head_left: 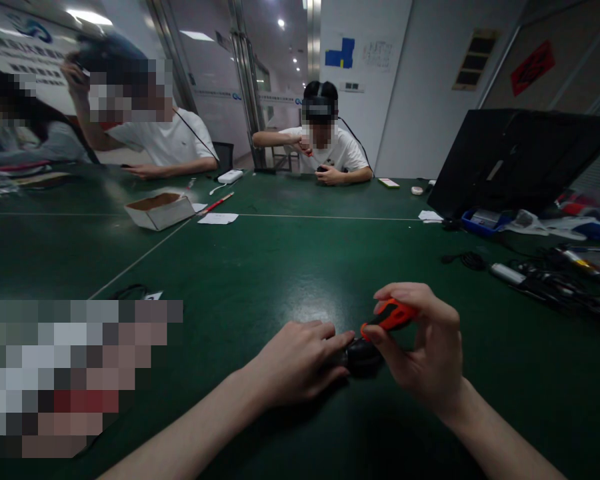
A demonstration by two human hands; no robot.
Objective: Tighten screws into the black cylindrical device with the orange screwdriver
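Head view. Both hands meet low centre over the green worktop point(290, 267).

Left hand point(295, 360): palm down, fingers curled loosely, thumb and forefinger tips pressed onto a small black object point(363, 357) that rests on the worktop. It looks pinned in place, probably to steady it against the other hand's pull or twist.

Right hand point(425, 347): fingers closed round an orange-and-black handle point(393, 317), thumb under, forefinger arched over the top. The handle's lower end meets the black object; whether the two are one piece or separate parts, I cannot tell. The grip is a fingertip one, suited to fine turning rather than force.

Surroundings: an open cardboard box point(160, 208) far left of centre, a paper slip point(219, 218) and a red pen point(219, 202) beside it. To the right, a dark laptop lid point(520, 157) stands tilted, with a tangle of cables and tools point(550, 277) near it, well apart from the hands. Other people point(325, 150) sit along the far edge, their hands at their own work.
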